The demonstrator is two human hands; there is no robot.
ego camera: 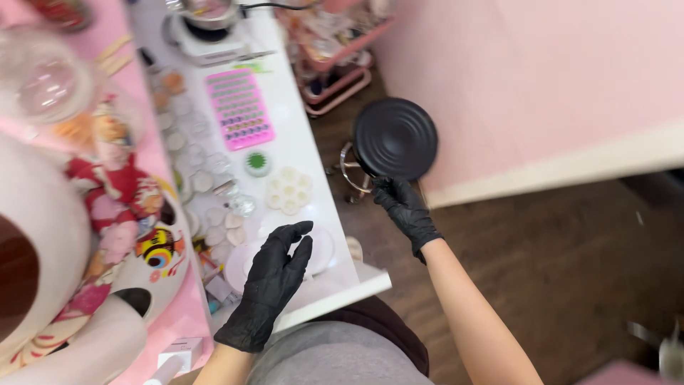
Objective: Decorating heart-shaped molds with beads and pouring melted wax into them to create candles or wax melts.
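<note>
both hands wore black gloves. the left hand (274,281) hovered at six o'clock, fingers together, lightly curled and pointing toward one o'clock. the right hand (405,207) reached toward twelve o'clock on a bare, extended forearm, its fingers curled in a grip.

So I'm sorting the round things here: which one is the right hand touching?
The black ribbed stool seat beside the table; the right hand grips its near edge. The white flower palette and round dish sit on the table, untouched.
</note>
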